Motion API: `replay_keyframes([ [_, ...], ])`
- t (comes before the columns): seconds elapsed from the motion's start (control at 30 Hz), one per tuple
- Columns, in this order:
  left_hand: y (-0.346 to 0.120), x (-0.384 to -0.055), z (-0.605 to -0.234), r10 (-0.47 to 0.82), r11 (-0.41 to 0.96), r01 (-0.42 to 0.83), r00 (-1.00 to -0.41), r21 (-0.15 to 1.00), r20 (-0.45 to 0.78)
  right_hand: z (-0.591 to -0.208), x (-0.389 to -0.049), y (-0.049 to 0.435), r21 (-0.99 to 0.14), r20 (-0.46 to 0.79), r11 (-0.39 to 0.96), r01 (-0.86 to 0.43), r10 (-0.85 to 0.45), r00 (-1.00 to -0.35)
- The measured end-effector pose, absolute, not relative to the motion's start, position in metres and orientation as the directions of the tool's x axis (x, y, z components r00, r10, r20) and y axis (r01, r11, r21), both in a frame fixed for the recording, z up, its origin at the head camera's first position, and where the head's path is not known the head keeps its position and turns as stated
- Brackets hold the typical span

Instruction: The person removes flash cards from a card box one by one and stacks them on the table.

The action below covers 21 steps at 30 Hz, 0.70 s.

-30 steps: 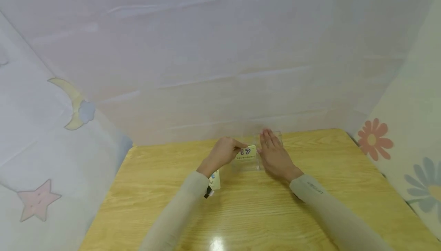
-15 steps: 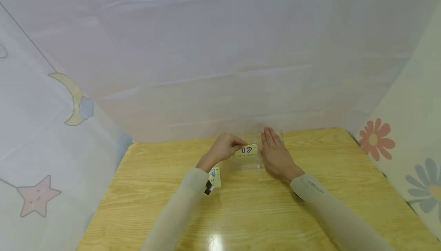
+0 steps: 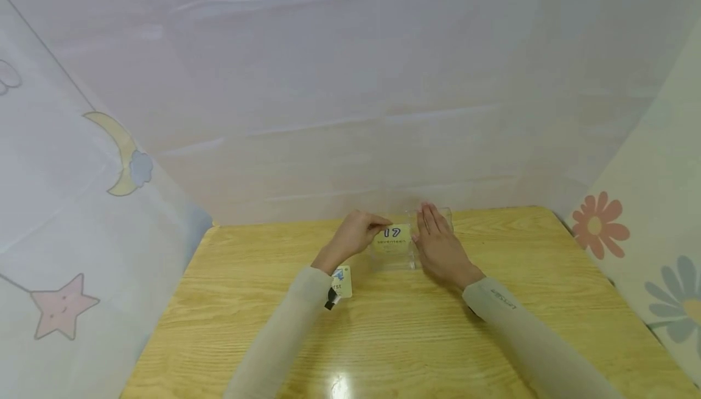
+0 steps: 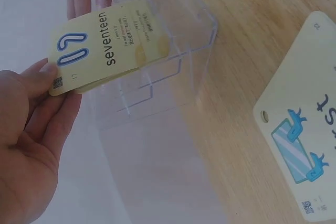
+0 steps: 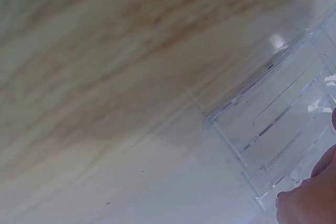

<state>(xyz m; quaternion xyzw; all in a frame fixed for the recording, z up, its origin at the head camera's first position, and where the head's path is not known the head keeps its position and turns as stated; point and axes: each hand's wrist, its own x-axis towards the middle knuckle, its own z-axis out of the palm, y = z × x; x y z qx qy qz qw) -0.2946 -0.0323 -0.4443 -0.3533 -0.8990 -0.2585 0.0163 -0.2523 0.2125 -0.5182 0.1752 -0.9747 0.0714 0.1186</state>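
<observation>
My left hand (image 3: 356,233) pinches the edge of a yellow flash card (image 4: 107,45) printed "seventeen" and a large blue 17. The edge of another card shows just beneath it. The card's far end overlaps a clear plastic holder (image 4: 205,30), stepped in form, standing at the back of the table. With straight fingers held together, my right hand (image 3: 440,244) lies along the right part of that holder; in the right wrist view only a bit of this hand shows, beside the clear compartments (image 5: 283,119). The holder's right part is partly hidden beneath it.
Another flash card (image 3: 343,281), with a blue picture and a punched hole, lies on the wooden table (image 3: 394,332) close to my left wrist, partly covered by the sleeve. A pale cloth backdrop (image 3: 350,113) rises right behind the table's far edge.
The seventeen card has shifted slightly up and back, and more of its lower print shows through the clear holder. My left hand keeps its pinch; the right hand stays in place.
</observation>
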Motion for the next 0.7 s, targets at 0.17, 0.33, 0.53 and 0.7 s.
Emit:
replay_keyframes([
  [0.17, -0.036, -0.296, -0.439, 0.604, 0.601, 0.617, -0.767, 0.508, 0.216, -0.518, -0.253, 0.213, -0.087, 0.278, 0.927, -0.365, -0.329, -0.902],
  [0.33, -0.041, -0.297, -0.436, 0.591, 0.585, 0.586, -0.782, 0.561, 0.2, -0.518, -0.253, 0.212, -0.092, 0.27, 0.928, -0.36, -0.325, -0.906],
  [0.53, -0.046, -0.298, -0.435, 0.573, 0.581, 0.56, -0.797, 0.59, 0.192, -0.52, -0.254, 0.213, -0.088, 0.255, 0.931, -0.355, -0.323, -0.911],
  [0.7, -0.051, -0.297, -0.432, 0.555, 0.565, 0.529, -0.811, 0.633, 0.183, -0.522, -0.255, 0.214, -0.092, 0.259, 0.928, -0.362, -0.329, -0.908],
])
